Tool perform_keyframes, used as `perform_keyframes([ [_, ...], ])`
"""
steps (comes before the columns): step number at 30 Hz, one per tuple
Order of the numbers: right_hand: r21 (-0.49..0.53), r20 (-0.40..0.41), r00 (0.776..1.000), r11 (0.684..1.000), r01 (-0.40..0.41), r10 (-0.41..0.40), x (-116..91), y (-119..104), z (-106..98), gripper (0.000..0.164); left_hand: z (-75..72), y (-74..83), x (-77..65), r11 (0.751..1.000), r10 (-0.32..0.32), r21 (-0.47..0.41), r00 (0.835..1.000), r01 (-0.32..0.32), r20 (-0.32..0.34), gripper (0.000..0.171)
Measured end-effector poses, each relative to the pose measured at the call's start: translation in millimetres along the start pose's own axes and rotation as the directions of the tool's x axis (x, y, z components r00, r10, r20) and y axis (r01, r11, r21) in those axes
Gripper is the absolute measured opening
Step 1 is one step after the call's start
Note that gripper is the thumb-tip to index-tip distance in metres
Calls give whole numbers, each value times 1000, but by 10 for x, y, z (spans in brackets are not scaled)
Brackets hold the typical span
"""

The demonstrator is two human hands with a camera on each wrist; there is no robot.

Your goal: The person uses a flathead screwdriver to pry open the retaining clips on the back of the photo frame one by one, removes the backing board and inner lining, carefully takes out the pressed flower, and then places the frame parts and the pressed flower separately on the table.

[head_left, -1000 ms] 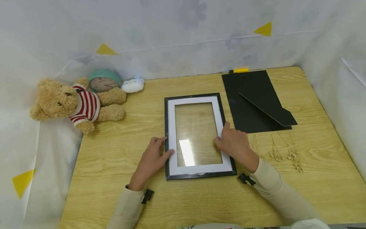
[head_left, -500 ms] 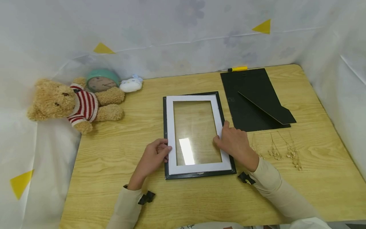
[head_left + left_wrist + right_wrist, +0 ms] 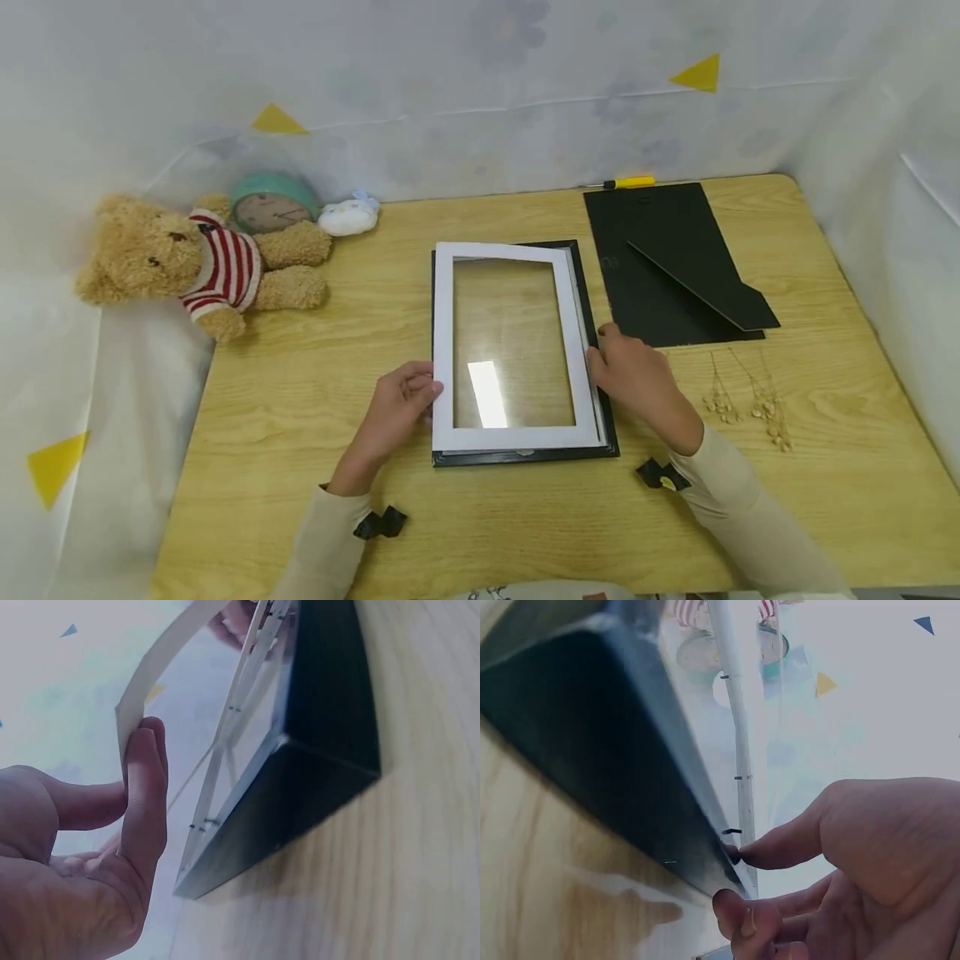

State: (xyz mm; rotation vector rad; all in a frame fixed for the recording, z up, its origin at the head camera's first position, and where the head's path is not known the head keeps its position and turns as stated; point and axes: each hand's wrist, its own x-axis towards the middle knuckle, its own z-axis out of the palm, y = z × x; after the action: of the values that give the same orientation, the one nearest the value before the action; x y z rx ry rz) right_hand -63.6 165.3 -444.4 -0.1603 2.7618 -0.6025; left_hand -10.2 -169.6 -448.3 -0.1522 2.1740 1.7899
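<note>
A black picture frame point(image 3: 525, 455) lies face down on the wooden table point(image 3: 315, 400) with its glass point(image 3: 510, 333) inside. A white mat point(image 3: 442, 333) is raised off the frame along its left side. My left hand point(image 3: 420, 392) pinches the mat's left edge between thumb and fingers; in the left wrist view the mat point(image 3: 161, 660) bends up from the frame point(image 3: 322, 712). My right hand point(image 3: 603, 354) curls over the frame's right rim. In the right wrist view one of its fingertips point(image 3: 739, 855) touches the inner edge of the frame point(image 3: 592, 712).
A black backing board with its stand point(image 3: 667, 267) lies at the back right, a yellow-handled tool point(image 3: 630, 182) behind it. Dried sprigs point(image 3: 750, 404) lie to the right of my right hand. A teddy bear point(image 3: 187, 267), a small clock point(image 3: 270, 208) and a white plush point(image 3: 347, 218) sit at the back left.
My left hand went from lying on the mat's left side to pinching that edge and lifting it off the frame. My right hand slid outward to the frame's right rim.
</note>
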Motion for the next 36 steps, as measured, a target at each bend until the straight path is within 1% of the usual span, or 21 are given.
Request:
perform_keyframes([
  [4,0,14,1000,1000,7,-7,0,42,26,45,-133,3,-29,1000,-7,-26,1000,6,-22,32],
  [9,-1,17,1000,1000,11,-11,6,36,59,43,-392,14,-125,1000,-18,-6,996,18,-83,33],
  [11,-4,15,1000,1000,12,-11,8,30,69,42,-516,13,-187,1000,-19,-10,994,18,-109,34],
  [15,-6,15,1000,1000,15,-15,17,23,80,42,-786,-32,-342,999,0,-42,986,-7,-168,37],
  [18,-9,17,1000,1000,13,-13,21,28,83,42,-982,-101,-467,997,8,-69,975,-24,-221,38],
  [21,-7,29,1000,1000,8,-8,22,41,85,42,-1155,-189,-598,995,-3,-98,963,-25,-268,36],
  [24,-3,35,999,1000,8,-8,20,52,90,43,-1304,-278,-734,995,-24,-102,951,-8,-307,32],
  [27,-2,35,999,1000,15,-15,24,57,96,43,-1438,-362,-860,996,-56,-91,938,26,-343,29],
  [31,-10,29,999,1000,25,-24,30,51,93,38,-1597,-453,-990,995,-94,-68,921,73,-378,29],
  [36,-22,24,999,999,38,-37,31,33,77,33,-1728,-511,-1106,990,-139,-36,918,135,-372,28],
])
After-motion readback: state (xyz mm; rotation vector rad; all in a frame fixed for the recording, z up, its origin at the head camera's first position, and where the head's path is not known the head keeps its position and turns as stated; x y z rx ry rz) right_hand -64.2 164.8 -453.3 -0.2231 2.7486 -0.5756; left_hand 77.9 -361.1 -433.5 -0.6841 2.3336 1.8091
